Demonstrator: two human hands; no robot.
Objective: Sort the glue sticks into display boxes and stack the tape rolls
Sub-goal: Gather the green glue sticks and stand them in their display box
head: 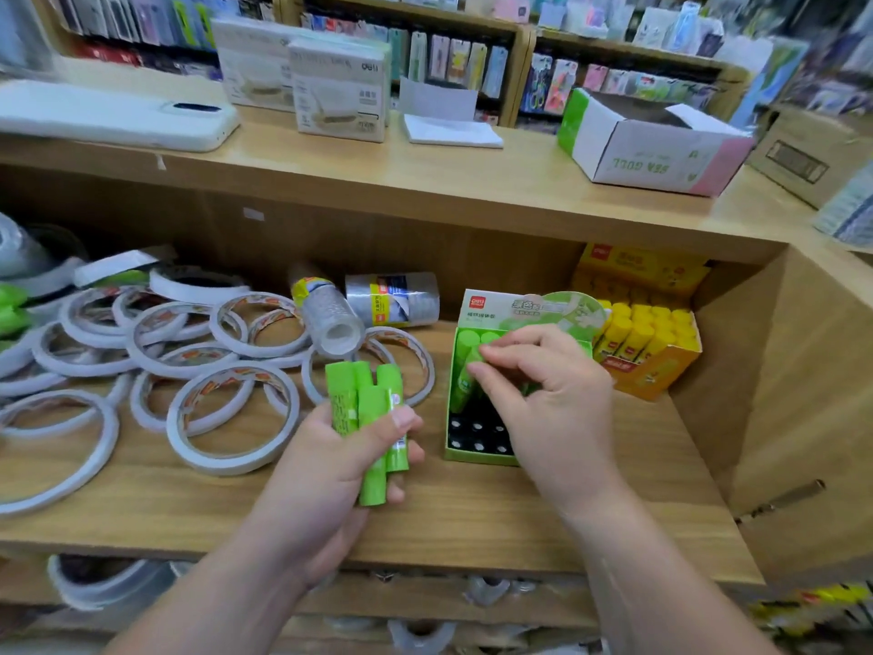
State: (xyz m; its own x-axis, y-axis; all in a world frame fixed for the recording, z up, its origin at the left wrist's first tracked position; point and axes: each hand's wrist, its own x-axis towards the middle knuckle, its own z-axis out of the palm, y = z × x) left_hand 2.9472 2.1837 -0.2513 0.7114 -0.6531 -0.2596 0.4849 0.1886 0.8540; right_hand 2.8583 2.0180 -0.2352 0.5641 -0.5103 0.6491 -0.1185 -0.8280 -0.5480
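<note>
The left hand, nearest the lens, has its grip closed around a bundle of bright green plastic glue sticks, held above the wooden shelf. One stick hangs lower than the rest and, I judge, could slide out and roll off the shelf edge. The right hand pinches a single green glue stick, tilted, over the green cardboard display box, whose front slots show dark and unfilled. Seated at this slant, it may jam or knock over the sticks behind it. The flat white tape rolls lie loose and unstacked to the left, close enough for a dropped stick to scatter them.
</note>
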